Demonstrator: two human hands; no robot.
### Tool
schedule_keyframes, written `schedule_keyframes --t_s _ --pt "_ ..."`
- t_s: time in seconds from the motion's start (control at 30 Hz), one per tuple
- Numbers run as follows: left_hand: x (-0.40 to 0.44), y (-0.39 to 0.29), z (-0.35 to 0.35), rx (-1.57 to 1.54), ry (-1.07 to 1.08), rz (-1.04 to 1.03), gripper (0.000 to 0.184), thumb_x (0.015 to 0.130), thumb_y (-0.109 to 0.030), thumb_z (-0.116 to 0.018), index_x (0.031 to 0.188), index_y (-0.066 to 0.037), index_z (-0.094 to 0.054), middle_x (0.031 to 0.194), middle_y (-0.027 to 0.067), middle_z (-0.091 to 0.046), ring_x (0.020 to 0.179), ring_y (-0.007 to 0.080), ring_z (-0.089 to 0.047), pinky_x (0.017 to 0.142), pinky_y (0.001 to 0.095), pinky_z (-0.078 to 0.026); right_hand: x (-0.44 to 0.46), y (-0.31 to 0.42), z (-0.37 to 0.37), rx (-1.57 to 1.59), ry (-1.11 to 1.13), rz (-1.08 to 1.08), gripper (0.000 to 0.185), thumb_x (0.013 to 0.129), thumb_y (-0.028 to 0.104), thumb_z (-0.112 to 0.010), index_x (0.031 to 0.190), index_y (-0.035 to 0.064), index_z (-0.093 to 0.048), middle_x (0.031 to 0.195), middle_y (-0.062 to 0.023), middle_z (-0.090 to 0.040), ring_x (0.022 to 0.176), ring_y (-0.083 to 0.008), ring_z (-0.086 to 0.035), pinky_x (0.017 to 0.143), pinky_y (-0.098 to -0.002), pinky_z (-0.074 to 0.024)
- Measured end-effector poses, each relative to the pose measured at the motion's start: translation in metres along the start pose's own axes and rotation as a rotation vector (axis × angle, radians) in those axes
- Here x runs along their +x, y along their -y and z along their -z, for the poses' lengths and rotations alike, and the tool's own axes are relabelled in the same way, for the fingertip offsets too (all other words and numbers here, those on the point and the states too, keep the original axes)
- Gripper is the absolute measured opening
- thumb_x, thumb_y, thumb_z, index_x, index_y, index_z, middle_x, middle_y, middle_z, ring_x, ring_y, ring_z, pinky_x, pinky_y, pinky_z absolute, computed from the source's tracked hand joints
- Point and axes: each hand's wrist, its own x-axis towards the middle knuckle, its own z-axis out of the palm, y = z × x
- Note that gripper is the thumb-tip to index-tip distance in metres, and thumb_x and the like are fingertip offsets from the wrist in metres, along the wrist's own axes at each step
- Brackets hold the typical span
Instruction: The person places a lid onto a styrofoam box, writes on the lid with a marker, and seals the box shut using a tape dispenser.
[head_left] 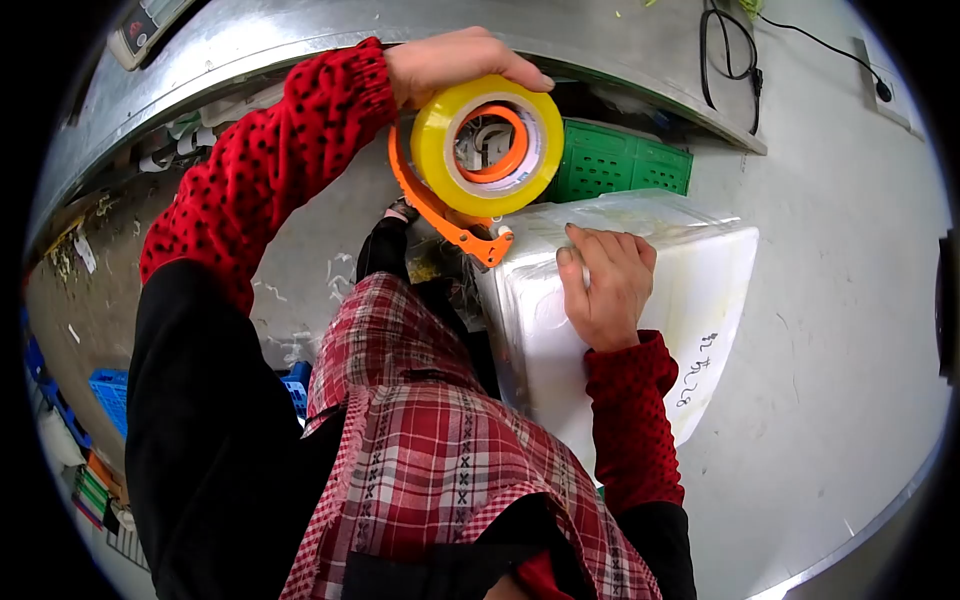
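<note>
My left hand [465, 60] is closed on an orange tape dispenser that carries a large roll of yellow tape [435, 140]. The dispenser's orange arm [430, 200] ends at the near edge of a white box [545, 330], which has handwriting on its right part and clear plastic [620, 210] along its far edge. On the box's white surface lies my right hand [610, 285], palm down. Its thumb stands apart from the fingers, which are slightly bent. Whether tape runs under the fingers, I cannot tell.
A green perforated crate [625, 160] sits behind the box. Across the back runs a metal table [620, 50], with a black cable [735, 70] hanging at its right. A scale-like device [145, 30] stands at upper left. Scraps litter the floor; a blue crate [110, 395] is at left.
</note>
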Motion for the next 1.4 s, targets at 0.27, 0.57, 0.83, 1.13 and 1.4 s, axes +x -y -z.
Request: schedule_keyframes --t_s 0.27,0.57,0.83,1.13,1.4 --pt "0.030 -0.020 -0.015 -0.004 0.175 0.097 0.037 0.087 -0.036 -0.067 0.097 -0.001 -0.072 0.088 0.0051 -0.069 0.074 0.0130 -0.064 0.070 0.0267 -0.053 0.034 0.003 0.056 0.028 -0.071 0.278 0.054 0.069 0.009 -0.075 0.121 0.0061 -0.062 0.125 -0.0132 -0.058 0.112 -0.0308 -0.056 0.091 -0.0436 -0.0437" --pt "0.053 -0.084 -0.064 0.322 0.649 0.119 0.034 0.085 -0.032 -0.064 0.095 0.001 -0.065 0.082 0.0105 -0.068 0.072 0.0225 -0.065 0.068 0.0361 -0.054 0.132 0.039 0.021 -0.392 0.104 1.050 0.013 0.079 0.019 -0.059 0.088 0.0131 -0.067 0.094 -0.0038 -0.066 0.106 -0.0222 -0.062 0.089 -0.0372 -0.0488" --pt "0.046 -0.096 -0.087 0.865 -0.690 -0.855 0.027 0.079 -0.028 -0.066 0.088 -0.002 -0.063 0.076 0.0126 -0.066 0.073 0.0269 -0.064 0.067 0.0395 -0.054 0.149 -0.016 0.009 0.251 0.304 0.561 0.018 0.083 0.021 -0.062 0.093 0.0059 -0.061 0.090 -0.0055 -0.064 0.095 -0.0190 -0.061 0.084 -0.0368 -0.0467" --pt "-0.069 -0.019 -0.246 0.782 -0.161 -0.657 0.073 0.069 -0.038 -0.075 0.129 0.000 -0.054 0.151 0.0170 -0.038 0.142 0.0319 -0.030 0.114 0.0574 -0.022 0.153 -0.154 0.121 -0.146 0.221 0.405 0.046 0.068 -0.007 -0.063 0.107 0.0167 -0.066 0.098 -0.0032 -0.068 0.094 -0.0273 -0.064 0.081 -0.0374 -0.0486" --pt "-0.059 -0.019 -0.231 0.812 -0.100 -0.578 0.061 0.073 -0.035 -0.071 0.122 0.000 -0.059 0.140 0.0167 -0.050 0.134 0.0313 -0.044 0.111 0.0530 -0.031 0.096 -0.330 0.188 -0.142 0.215 -0.299 0.035 0.075 -0.004 -0.067 0.106 0.0129 -0.066 0.098 -0.0061 -0.070 0.088 -0.0268 -0.066 0.080 -0.0324 -0.0528"
